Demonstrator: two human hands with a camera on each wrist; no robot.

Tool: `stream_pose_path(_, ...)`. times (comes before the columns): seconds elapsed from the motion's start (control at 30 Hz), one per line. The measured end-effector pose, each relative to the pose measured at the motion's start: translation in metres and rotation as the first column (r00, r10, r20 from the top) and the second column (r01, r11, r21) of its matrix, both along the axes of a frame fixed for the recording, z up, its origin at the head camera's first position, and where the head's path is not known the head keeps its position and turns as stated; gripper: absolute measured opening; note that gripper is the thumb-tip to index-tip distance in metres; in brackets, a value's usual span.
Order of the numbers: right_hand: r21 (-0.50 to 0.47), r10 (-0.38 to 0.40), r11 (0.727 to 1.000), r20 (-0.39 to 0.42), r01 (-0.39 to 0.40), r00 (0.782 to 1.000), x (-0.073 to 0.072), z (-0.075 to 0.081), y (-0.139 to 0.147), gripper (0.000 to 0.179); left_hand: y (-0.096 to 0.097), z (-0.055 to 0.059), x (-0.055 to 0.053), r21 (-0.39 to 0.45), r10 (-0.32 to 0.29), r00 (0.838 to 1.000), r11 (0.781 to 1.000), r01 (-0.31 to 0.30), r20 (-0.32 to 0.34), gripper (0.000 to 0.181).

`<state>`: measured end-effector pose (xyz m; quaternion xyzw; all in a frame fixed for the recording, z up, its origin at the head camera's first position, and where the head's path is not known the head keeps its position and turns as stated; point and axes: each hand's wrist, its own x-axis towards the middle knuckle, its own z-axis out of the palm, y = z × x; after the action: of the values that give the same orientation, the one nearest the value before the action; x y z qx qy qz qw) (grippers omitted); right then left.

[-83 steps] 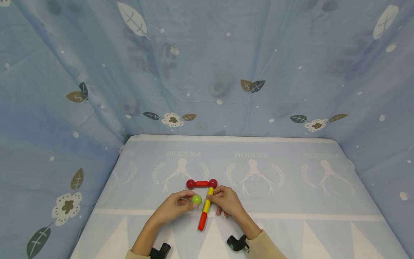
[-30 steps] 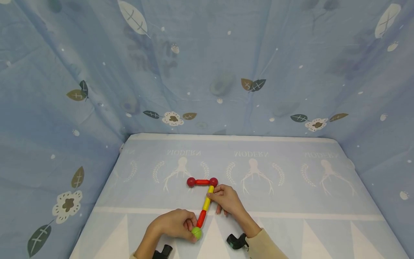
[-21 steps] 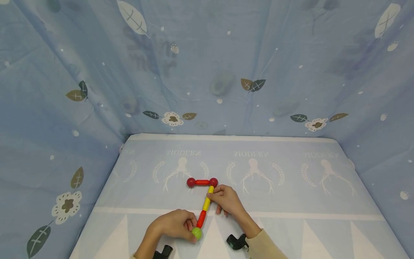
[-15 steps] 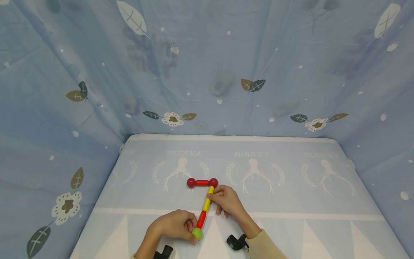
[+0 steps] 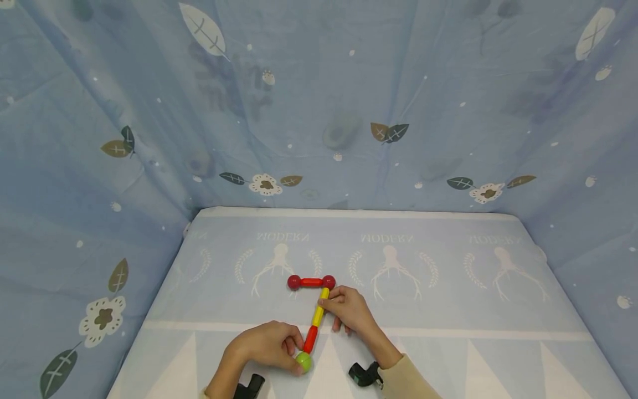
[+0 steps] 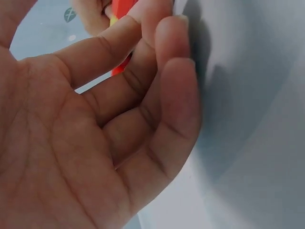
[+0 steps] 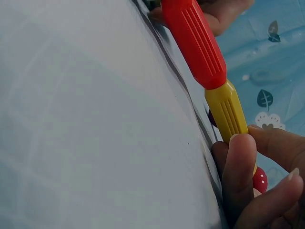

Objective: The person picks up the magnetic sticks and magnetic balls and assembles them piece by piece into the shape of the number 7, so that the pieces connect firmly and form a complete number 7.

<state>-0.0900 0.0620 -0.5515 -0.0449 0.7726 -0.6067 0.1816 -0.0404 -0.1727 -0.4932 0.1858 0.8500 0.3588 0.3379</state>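
Note:
In the head view, the left hand (image 5: pixel 271 344) pinches a green ball (image 5: pixel 303 362) at the near end of a red ribbed rod (image 5: pixel 310 339). Further along the same line is a yellow rod section (image 5: pixel 318 316), pinched by the right hand (image 5: pixel 351 310) between thumb and fingers. Its far end meets a dark red ball (image 5: pixel 328 282), which a second red rod (image 5: pixel 311 282) joins to another dark red ball (image 5: pixel 294 282). The right wrist view shows the red rod (image 7: pixel 198 45) end to end with the yellow rod (image 7: pixel 225 107). Curled fingers hide the green ball in the left wrist view.
The pieces lie on a table with a pale blue and white patterned cloth (image 5: pixel 423 305). Blue printed curtains (image 5: pixel 319 111) hang behind and at the sides. Black wrist cameras (image 5: pixel 365 374) sit below both hands.
From 2.8 s ago, the left hand has brought the green ball from beside the yellow section toward the near end of the red rod. Over the last second both hands stay almost still.

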Motion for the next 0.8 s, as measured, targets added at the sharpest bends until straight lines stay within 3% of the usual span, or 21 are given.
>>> stream_pose_path(0.13, 0.008, 0.001, 1.0, 0.0, -0.001, 1.0, 0.0, 0.0, 0.0, 0.037, -0.004, 0.003, -0.013, 0.06, 0.045, 0.997, 0.997, -0.042, -0.056, 0.03)
stream_pose_path(0.23, 0.012, -0.006, 1.0, 0.008, 0.006, 1.0, -0.001, 0.0, 0.0, 0.037, -0.006, 0.003, -0.025, 0.104, 0.148, 0.977, 0.986, -0.133, -0.151, 0.028)
stream_pose_path(0.3, 0.01, -0.005, 1.0, 0.009, 0.005, 1.0, -0.001, 0.0, 0.0, 0.037, -0.006, 0.003, -0.032, 0.125, 0.241, 0.946, 0.968, -0.218, -0.218, 0.027)
stream_pose_path(0.4, 0.007, -0.004, 1.0, 0.014, 0.004, 1.0, -0.001, 0.0, 0.0, 0.038, -0.004, 0.002, -0.042, 0.147, 0.359, 0.885, 0.933, -0.329, -0.297, 0.028)
stream_pose_path(0.47, 0.004, -0.002, 1.0, 0.015, 0.002, 1.0, -0.001, 0.0, 0.0, 0.039, -0.001, 0.001, -0.047, 0.156, 0.408, 0.848, 0.913, -0.377, -0.338, 0.033)
stream_pose_path(0.53, 0.003, -0.001, 1.0, 0.016, 0.001, 1.0, -0.001, 0.0, 0.0, 0.039, 0.001, -0.001, -0.052, 0.148, 0.434, 0.824, 0.901, -0.409, -0.365, 0.039)
stream_pose_path(0.63, 0.004, 0.0, 1.0, 0.012, 0.0, 1.0, -0.001, -0.002, 0.001, 0.039, 0.004, -0.005, -0.058, 0.119, 0.451, 0.809, 0.89, -0.44, -0.376, 0.045)
stream_pose_path(0.8, -0.001, 0.0, 1.0, 0.011, 0.0, 1.0, -0.001, -0.003, 0.001, 0.04, 0.005, -0.012, -0.066, 0.08, 0.448, 0.818, 0.889, -0.451, -0.361, 0.045)
